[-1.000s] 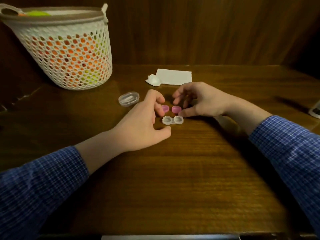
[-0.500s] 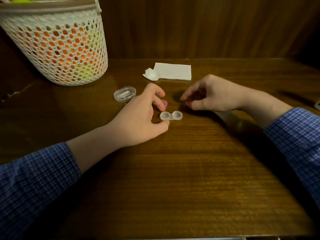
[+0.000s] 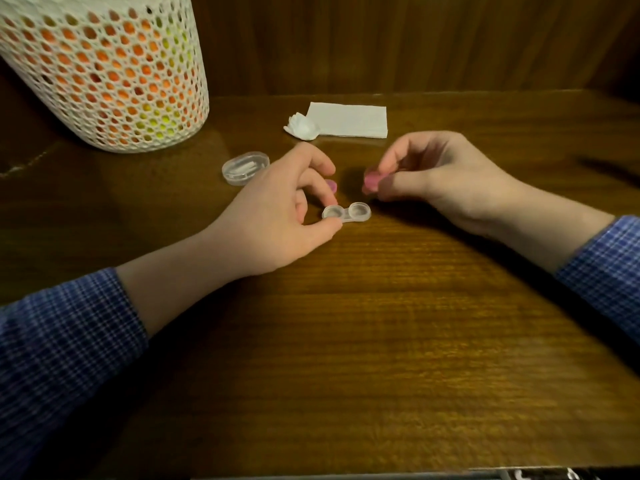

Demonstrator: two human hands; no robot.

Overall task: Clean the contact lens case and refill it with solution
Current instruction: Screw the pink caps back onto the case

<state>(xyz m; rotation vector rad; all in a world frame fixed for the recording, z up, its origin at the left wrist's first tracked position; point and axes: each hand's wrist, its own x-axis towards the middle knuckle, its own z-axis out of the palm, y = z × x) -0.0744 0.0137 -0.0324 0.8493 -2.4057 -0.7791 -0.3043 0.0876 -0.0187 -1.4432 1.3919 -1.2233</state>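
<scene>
A clear two-well contact lens case [image 3: 347, 213] lies uncapped on the wooden table [image 3: 381, 323]. My left hand [image 3: 277, 216] pinches its left end between thumb and a finger. My right hand [image 3: 440, 178] holds one pink cap [image 3: 372, 180] pinched in its fingertips, lifted just above and behind the case's right well. The second pink cap [image 3: 332, 185] lies on the table behind the case, partly hidden by my left fingers.
A clear oval lidded box [image 3: 245, 167] sits left of my left hand. A folded white tissue [image 3: 349, 120] and a crumpled white wad [image 3: 300, 126] lie at the back. A white mesh basket [image 3: 104, 74] with orange and yellow contents stands at the back left.
My right hand has picked one pink cap up off the table and holds it raised. My left hand has closed onto the case's left end. The camera moved closer.
</scene>
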